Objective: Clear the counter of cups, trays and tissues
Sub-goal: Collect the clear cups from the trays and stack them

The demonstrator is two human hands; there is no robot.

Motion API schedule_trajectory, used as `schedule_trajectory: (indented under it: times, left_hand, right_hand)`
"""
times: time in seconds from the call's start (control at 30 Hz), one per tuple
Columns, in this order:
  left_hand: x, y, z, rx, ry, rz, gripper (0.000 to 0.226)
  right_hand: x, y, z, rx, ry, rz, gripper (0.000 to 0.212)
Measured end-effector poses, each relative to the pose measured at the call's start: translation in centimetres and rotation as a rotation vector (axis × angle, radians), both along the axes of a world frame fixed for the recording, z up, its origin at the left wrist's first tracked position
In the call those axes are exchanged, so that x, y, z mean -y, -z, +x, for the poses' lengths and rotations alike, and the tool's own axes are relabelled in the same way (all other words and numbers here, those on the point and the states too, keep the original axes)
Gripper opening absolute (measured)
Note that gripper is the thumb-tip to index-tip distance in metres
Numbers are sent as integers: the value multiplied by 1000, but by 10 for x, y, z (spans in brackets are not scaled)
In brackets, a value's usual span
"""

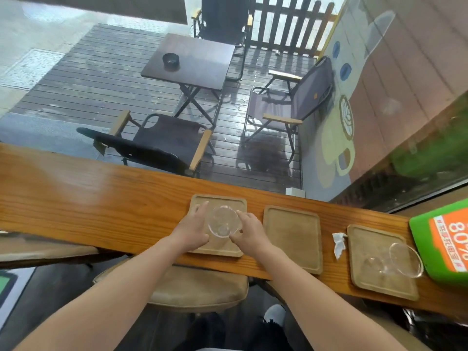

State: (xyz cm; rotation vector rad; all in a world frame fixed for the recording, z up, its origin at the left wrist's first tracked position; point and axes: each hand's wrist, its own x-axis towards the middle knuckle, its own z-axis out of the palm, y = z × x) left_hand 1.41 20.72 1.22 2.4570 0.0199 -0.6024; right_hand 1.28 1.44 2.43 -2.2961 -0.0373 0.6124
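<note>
A clear glass cup stands on the left wooden tray on the long wooden counter. My left hand cups its left side and my right hand grips its right side. A second wooden tray lies bare to the right. A crumpled white tissue rests on the counter between the second and third trays. On the third tray a second clear glass cup lies on its side.
A green and orange sign stands at the counter's right end, against the third tray. A padded stool sits under the counter below my arms. Beyond the window are a deck, a folding table and chairs.
</note>
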Motion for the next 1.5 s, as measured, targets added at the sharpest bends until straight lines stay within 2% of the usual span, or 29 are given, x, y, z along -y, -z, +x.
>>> schedule_trajectory:
  times: [0.1,0.23,0.33,0.4,0.57,0.67,0.73,0.93,1.03,1.13,1.33,1.43,1.5]
  left_hand:
    - [1,-26,4,96,67,164,93]
    - [30,-59,14,279,69,182,56]
    - [77,-76,19,272,116,157,33]
    - [119,-80,19,264,189,188,25]
    - [249,-69,0,245,488,278,25]
    - [324,-60,-18,212,585,234,22]
    - [365,-56,-29,196,652,193,21]
    - [445,-40,-45,141,824,208,19]
    - [462,-32,-47,91,883,263,7]
    - [472,-24,-47,31,859,251,5]
    - [473,-6,-32,-110,698,250,19]
    - [472,1,-27,-134,547,206,19]
    - [474,4,-24,-123,439,144,38]
  right_hand:
    - [10,-9,3,-24,-20,-40,63]
    - [44,-25,4,7,-22,-61,51]
    - [88,-40,-5,54,-2,-84,29]
    - [124,-46,-14,71,50,-82,23]
    - [227,-45,-47,26,180,-92,27]
    - [285,-40,-73,-37,231,-132,24]
    - [319,-35,-92,-72,265,-189,29]
    - [400,-24,-137,-180,446,-141,41]
    - [425,-18,-149,-196,501,-158,42]
    - [441,-10,-150,-207,535,-155,44]
    - [449,6,-131,-190,601,-128,48]
    - [444,9,-118,-163,640,-103,67]
    - [440,10,-111,-144,646,-89,76]
